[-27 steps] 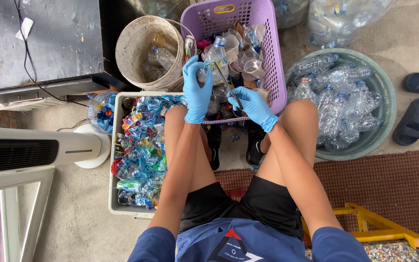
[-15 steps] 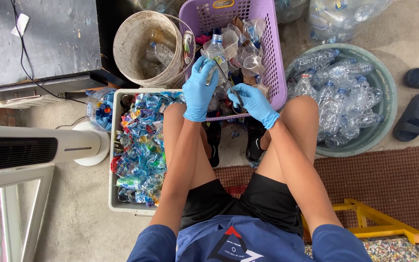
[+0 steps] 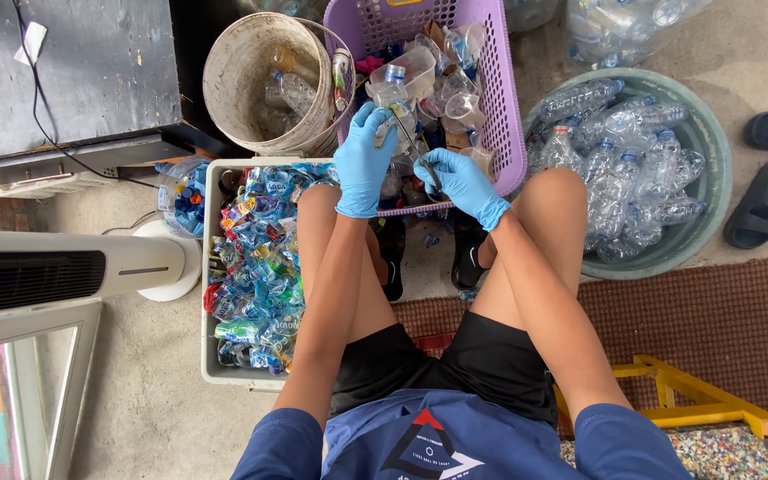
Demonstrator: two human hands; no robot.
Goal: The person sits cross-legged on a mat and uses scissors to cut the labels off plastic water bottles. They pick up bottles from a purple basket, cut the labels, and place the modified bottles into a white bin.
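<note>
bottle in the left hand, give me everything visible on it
The clear plastic bottle has a blue cap, pointing away from the person, and looks empty. It is held over the purple basket. The gloved left hand grips its body, hiding much of it. The gloved right hand holds a thin blade-like tool against its side.

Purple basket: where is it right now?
In the head view the purple basket sits at top centre, ahead of both gloved hands, between the beige bucket on its left and the green tub of bottles on its right.

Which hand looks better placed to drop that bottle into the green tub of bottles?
Probably the left hand: it grips the clear bottle, while the right hand holds a thin tool, though the green tub lies on the right.
</note>
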